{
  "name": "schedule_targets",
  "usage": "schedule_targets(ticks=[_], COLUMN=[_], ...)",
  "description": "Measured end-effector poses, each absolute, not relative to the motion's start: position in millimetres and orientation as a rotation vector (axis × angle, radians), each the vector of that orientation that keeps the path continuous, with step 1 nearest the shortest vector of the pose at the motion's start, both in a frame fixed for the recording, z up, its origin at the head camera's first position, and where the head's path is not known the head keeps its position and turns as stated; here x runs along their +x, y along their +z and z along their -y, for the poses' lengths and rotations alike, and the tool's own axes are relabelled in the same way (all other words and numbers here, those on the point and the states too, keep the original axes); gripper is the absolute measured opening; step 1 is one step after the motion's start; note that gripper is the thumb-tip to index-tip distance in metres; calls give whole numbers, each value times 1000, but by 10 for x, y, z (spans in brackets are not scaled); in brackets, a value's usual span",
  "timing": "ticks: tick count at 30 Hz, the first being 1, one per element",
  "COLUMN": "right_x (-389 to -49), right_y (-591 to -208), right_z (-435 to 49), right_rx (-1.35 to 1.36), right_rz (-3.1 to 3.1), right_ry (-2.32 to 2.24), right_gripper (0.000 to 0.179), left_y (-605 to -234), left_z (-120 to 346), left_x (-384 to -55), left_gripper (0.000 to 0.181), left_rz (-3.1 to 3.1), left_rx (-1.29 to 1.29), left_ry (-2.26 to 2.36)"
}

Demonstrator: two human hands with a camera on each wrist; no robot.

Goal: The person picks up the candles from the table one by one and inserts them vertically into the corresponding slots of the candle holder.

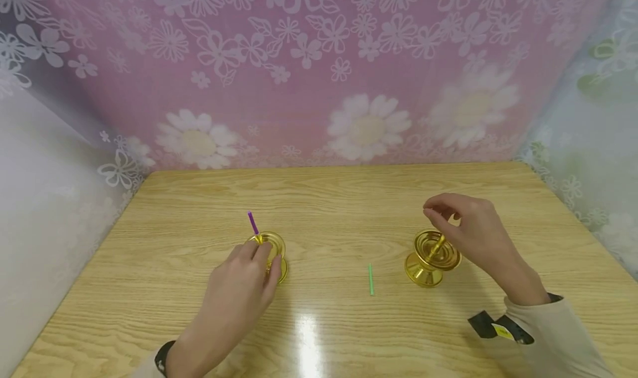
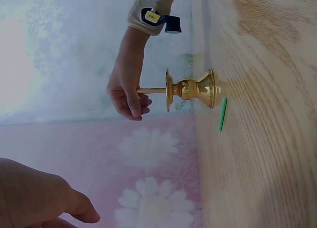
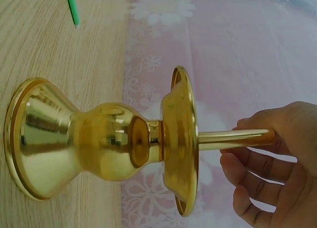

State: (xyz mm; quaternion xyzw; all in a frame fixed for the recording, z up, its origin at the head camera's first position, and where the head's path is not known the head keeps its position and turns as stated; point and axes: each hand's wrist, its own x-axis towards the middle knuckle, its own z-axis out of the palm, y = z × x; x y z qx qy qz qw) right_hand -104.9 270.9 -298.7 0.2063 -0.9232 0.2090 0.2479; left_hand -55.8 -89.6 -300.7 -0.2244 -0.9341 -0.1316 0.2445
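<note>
On the left, a shiny gold candle holder (image 1: 277, 241) has a thin purple candle (image 1: 253, 223) rising tilted from the top of its stem. My left hand (image 1: 238, 284) is over this holder, its fingers hiding most of the stem; I cannot tell whether they grip it. The thumb (image 2: 81, 208) sticks out apart from the fingers. A second gold candle holder (image 3: 114, 141) stands upright on the right. Around the top of its stem (image 3: 233, 139), my right hand (image 1: 473, 231) holds with thumb and fingers curled. Between the holders lies a thin green candle (image 1: 371, 280).
Both holders rest on a light wood-grain table (image 1: 329, 212). A pink floral cloth (image 1: 279, 90) hangs behind its back edge, with pale floral cloth at both sides. A dark strap with a yellow label (image 1: 503, 331) is at the right sleeve.
</note>
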Motion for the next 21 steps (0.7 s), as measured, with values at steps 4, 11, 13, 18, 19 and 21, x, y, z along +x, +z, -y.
schedule_targets(ticks=[4, 11, 13, 18, 19, 21], right_x=[-1045, -1035, -1031, -1020, -1019, -1016], right_y=[-2983, -2975, -2973, -2973, -2972, -2972], right_z=[-2738, -2758, -2765, -2784, -2787, -2792], right_rx=[551, 535, 531, 518, 517, 511], right_rz=[2524, 2530, 2531, 2538, 2538, 2540], right_ry=[565, 572, 578, 581, 587, 590], right_gripper=[13, 12, 11, 11, 11, 10], left_y=[-3019, -3071, -3090, -3135, -3144, -3162], left_z=[831, 746, 721, 654, 639, 605], left_x=[-591, -639, -652, -656, -654, -651], left_gripper=[14, 19, 19, 19, 19, 18], left_rz=[2547, 2532, 2527, 2510, 2509, 2513], left_rx=[-657, -720, -735, -794, -806, -822], left_ry=[-386, -391, -384, -371, -374, -379])
